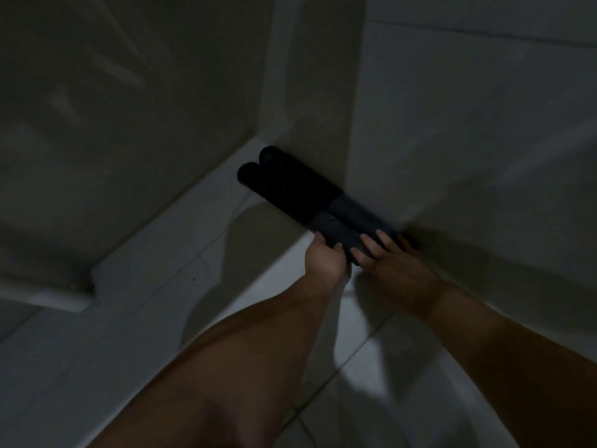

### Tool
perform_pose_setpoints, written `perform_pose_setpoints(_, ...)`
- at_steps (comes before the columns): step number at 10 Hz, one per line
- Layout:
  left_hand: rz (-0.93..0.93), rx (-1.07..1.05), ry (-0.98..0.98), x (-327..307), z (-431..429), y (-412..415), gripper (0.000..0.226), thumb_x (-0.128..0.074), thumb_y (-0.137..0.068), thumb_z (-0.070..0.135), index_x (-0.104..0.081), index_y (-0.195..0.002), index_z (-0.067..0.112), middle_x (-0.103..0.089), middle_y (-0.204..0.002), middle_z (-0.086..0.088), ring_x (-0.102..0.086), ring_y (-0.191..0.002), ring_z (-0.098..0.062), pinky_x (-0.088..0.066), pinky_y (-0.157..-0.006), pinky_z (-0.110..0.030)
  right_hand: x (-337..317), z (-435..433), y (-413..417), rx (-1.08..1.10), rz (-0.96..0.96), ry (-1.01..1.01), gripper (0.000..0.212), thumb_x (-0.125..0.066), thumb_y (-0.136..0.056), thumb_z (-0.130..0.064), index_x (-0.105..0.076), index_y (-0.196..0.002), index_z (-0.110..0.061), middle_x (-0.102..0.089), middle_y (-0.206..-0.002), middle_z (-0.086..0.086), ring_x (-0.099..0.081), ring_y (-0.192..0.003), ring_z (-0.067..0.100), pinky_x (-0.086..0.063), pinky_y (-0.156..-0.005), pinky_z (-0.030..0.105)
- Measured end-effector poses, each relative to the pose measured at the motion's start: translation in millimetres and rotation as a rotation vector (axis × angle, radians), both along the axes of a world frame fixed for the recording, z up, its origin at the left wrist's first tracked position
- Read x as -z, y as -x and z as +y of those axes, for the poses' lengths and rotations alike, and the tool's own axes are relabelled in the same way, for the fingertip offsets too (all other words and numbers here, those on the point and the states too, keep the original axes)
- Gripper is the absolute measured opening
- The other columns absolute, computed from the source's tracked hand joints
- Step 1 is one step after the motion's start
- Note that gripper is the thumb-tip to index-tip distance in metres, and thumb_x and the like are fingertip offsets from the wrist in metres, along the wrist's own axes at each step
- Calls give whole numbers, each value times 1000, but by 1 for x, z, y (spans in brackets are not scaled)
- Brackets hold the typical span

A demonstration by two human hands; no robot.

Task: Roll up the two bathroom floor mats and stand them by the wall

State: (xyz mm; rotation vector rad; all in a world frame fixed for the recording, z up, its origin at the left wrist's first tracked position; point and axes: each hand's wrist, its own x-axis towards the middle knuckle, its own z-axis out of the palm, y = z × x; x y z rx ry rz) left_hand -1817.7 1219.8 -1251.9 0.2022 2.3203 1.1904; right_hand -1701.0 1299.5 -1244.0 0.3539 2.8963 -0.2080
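Two dark rolled mats lie side by side against the pale wall (452, 140), next to its outer corner edge. The left rolled mat (290, 202) and the right rolled mat (310, 179) run from the floor at upper left toward me. My left hand (324, 258) grips the near end of the left roll, thumb and fingers around it. My right hand (391, 263) lies over the near end of the right roll, fingers draped across it against the wall. The near ends are hidden under my hands.
The room is dim. The white tiled floor (161, 286) spreads to the left and below. A second wall or panel (113, 124) closes the far left, with a low ledge (64, 295) at its foot. My forearms fill the lower frame.
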Motion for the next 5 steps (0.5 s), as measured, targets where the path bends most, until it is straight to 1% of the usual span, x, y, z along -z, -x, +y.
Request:
perform_pose_setpoints(1, 136, 97, 68, -3, -5, -6, 44, -50, -89, 8, -43, -133, 6, -56, -128, -18, -53, -115, -32, -44, -98, -41, -6, 3, -3, 9, -31, 3, 54, -26, -98, -30, -7, -148, -24, 2, -158, 7, 3, -143, 26, -9, -113, 45)
perform_pose_setpoints(2, 261, 264, 115, -8, -13, -17, 50, -51, -88, 6, -37, -136, 4, -47, -136, -17, -45, -124, -32, -39, -102, -41, -15, 6, -9, 48, -79, 26, 55, -28, -98, -25, -7, -148, -19, 2, -157, 9, 2, -143, 26, -9, -113, 40)
perform_pose_setpoints(3, 431, 433, 202, -15, -24, -28, 50, -52, -87, 8, -38, -135, 3, -44, -138, -18, -43, -125, -32, -37, -103, -40, -24, 11, -14, 89, -106, 68, 60, -35, -96, -21, -4, -148, -16, 2, -157, 14, 2, -143, 27, -11, -115, 39)
perform_pose_setpoints(4, 531, 578, 283, -27, -35, -39, 55, -49, -86, 13, -35, -138, 4, -41, -142, -16, -37, -130, -28, -28, -109, -35, -31, 8, -20, 136, -55, 108, 68, -43, -93, -20, -4, -148, -13, -6, -156, 15, -7, -142, 27, -13, -114, 39)
perform_pose_setpoints(5, 558, 639, 326, -58, -48, -54, 63, -53, -85, 19, -30, -142, 7, -35, -147, -14, -32, -134, -28, -22, -110, -29, -59, 1, -40, 209, -15, 206, 73, -52, -88, -21, -9, -147, -13, -17, -151, 14, -22, -135, 32, -28, -108, 38)
